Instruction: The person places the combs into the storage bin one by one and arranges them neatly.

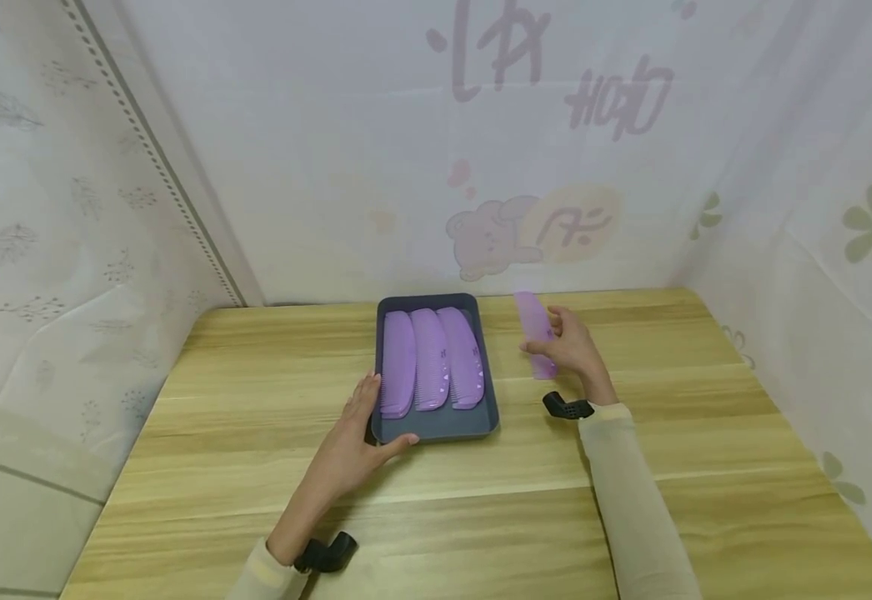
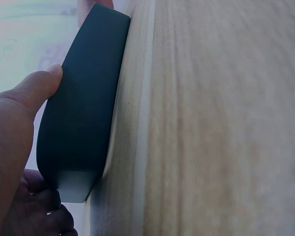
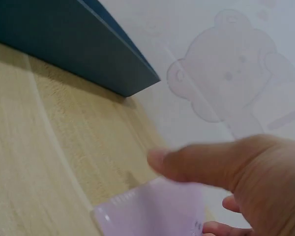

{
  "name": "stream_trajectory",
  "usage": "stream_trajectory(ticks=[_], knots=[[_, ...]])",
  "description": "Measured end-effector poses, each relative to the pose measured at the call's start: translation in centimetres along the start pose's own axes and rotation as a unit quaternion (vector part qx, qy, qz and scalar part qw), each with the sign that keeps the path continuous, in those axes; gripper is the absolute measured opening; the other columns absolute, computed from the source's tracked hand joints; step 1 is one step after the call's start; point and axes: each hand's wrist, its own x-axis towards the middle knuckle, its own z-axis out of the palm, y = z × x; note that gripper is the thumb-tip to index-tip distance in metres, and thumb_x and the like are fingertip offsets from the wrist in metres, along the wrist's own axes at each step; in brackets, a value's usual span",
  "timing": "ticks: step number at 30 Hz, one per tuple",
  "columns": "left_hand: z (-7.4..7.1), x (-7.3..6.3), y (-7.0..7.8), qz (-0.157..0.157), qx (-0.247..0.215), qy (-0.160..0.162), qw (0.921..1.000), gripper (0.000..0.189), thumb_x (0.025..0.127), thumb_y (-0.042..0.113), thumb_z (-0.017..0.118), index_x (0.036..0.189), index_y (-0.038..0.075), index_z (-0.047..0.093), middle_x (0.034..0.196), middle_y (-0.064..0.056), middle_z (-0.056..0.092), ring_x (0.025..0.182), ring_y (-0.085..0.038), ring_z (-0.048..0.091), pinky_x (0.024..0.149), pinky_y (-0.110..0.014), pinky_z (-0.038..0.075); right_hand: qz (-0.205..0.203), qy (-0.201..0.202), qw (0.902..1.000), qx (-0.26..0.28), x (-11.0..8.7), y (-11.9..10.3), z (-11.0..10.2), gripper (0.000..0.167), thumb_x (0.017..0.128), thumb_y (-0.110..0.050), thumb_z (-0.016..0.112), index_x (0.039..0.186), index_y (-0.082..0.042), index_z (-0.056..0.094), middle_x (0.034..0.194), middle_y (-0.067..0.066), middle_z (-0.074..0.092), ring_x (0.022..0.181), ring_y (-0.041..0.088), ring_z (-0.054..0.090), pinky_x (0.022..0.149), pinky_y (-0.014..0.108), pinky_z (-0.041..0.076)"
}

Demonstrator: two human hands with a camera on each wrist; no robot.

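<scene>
A dark grey-blue tray [image 1: 436, 429] lies on the wooden table, with three purple combs [image 1: 430, 358] side by side in it. My left hand [image 1: 349, 442] holds the tray's near left corner, thumb along the near side and fingers at the left side. The left wrist view shows the thumb against the wall of the tray [image 2: 83, 98]. To the right of the tray, my right hand [image 1: 573, 342] holds another purple comb [image 1: 532, 317] between thumb and fingers. Only one end of this comb [image 3: 152, 211] shows in the right wrist view, below the thumb.
The wooden table [image 1: 676, 467] extends around the tray on both sides and in front. A pale printed cloth wall [image 1: 331, 183] stands right behind the table's far edge, and patterned cloth hangs at left and right. Each wrist wears a black camera mount [image 1: 567, 407].
</scene>
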Motion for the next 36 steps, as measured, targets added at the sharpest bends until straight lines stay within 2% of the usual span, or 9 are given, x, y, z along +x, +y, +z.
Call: stream_trajectory(ticks=[4, 8, 14, 19, 23, 26, 32, 36], knots=[[0.0, 0.1, 0.1, 0.001, 0.0, -0.002, 1.0, 0.122, 0.08, 0.078, 0.068, 0.166, 0.013, 0.013, 0.174, -0.007, 0.009, 0.161, -0.032, 0.011, 0.129, -0.057, 0.019, 0.01, 0.014, 0.9998, -0.004, 0.3, 0.3, 0.2, 0.099, 0.08, -0.013, 0.085, 0.16, 0.0, 0.027, 0.151, 0.031, 0.047, 0.134, 0.046, 0.052, 0.107, 0.058, 0.053], [0.0, 0.1, 0.0, -0.002, 0.0, -0.004, 1.0, 0.121, 0.08, 0.077, 0.068, 0.166, 0.014, 0.011, 0.174, -0.008, 0.008, 0.161, -0.034, 0.011, 0.129, -0.058, 0.019, 0.031, 0.017, 0.9992, -0.018, 0.3, 0.4, 0.3, 0.097, 0.079, -0.012, 0.085, 0.159, -0.002, 0.031, 0.147, 0.029, 0.051, 0.13, 0.044, 0.055, 0.102, 0.055, 0.057], [-0.1, 0.1, 0.0, -0.004, -0.001, -0.002, 1.0, 0.121, 0.08, 0.077, 0.069, 0.166, 0.015, 0.012, 0.174, -0.007, 0.009, 0.161, -0.033, 0.011, 0.129, -0.057, 0.018, 0.05, -0.002, 0.9985, -0.021, -0.1, 0.0, 0.0, 0.091, 0.081, -0.012, 0.083, 0.157, -0.003, 0.034, 0.136, 0.028, 0.058, 0.121, 0.043, 0.062, 0.089, 0.047, 0.064], [-0.1, 0.1, 0.1, -0.001, -0.001, -0.004, 1.0, 0.122, 0.079, 0.079, 0.068, 0.166, 0.015, 0.012, 0.175, -0.005, 0.008, 0.161, -0.031, 0.01, 0.129, -0.058, 0.019, 0.057, -0.02, 0.9979, -0.023, -0.2, 0.1, -0.6, 0.073, 0.089, -0.014, 0.073, 0.153, -0.001, 0.041, 0.13, 0.027, 0.061, 0.111, 0.037, 0.066, 0.08, 0.034, 0.063], [-0.1, 0.1, 0.1, -0.002, -0.001, -0.003, 1.0, 0.122, 0.078, 0.08, 0.067, 0.167, 0.016, 0.012, 0.175, -0.004, 0.008, 0.161, -0.031, 0.01, 0.13, -0.057, 0.018, 0.068, -0.038, 0.997, 0.002, -0.1, 0.3, -0.9, 0.061, 0.094, -0.014, 0.062, 0.15, 0.002, 0.045, 0.131, 0.029, 0.062, 0.101, 0.03, 0.069, 0.074, 0.029, 0.063], [0.0, 0.1, 0.0, -0.002, -0.001, -0.004, 1.0, 0.122, 0.078, 0.08, 0.067, 0.167, 0.016, 0.011, 0.175, -0.003, 0.008, 0.162, -0.03, 0.01, 0.13, -0.056, 0.017, 0.07, -0.049, 0.996, 0.027, 0.0, 0.4, -1.1, 0.059, 0.095, -0.012, 0.056, 0.151, 0.004, 0.044, 0.132, 0.031, 0.062, 0.096, 0.027, 0.07, 0.073, 0.029, 0.064], [0.0, 0.1, -0.1, -0.002, -0.001, -0.003, 1.0, 0.122, 0.078, 0.08, 0.067, 0.166, 0.016, 0.012, 0.175, -0.002, 0.007, 0.162, -0.03, 0.01, 0.13, -0.056, 0.017, 0.075, -0.06, 0.9927, 0.074, 0.0, 0.9, -1.6, 0.058, 0.097, -0.01, 0.056, 0.153, 0.001, 0.042, 0.126, 0.03, 0.059, 0.087, 0.023, 0.067, 0.071, 0.03, 0.064], [0.0, 0.1, 0.0, 0.003, 0.0, 0.002, 1.0, 0.121, 0.079, 0.077, 0.069, 0.166, 0.014, 0.013, 0.175, -0.004, 0.009, 0.161, -0.03, 0.01, 0.131, -0.055, 0.017, 0.065, -0.06, 0.9926, 0.083, 0.0, 1.1, -1.7, 0.056, 0.098, -0.01, 0.057, 0.152, -0.001, 0.043, 0.124, 0.027, 0.059, 0.086, 0.023, 0.068, 0.072, 0.032, 0.065]])
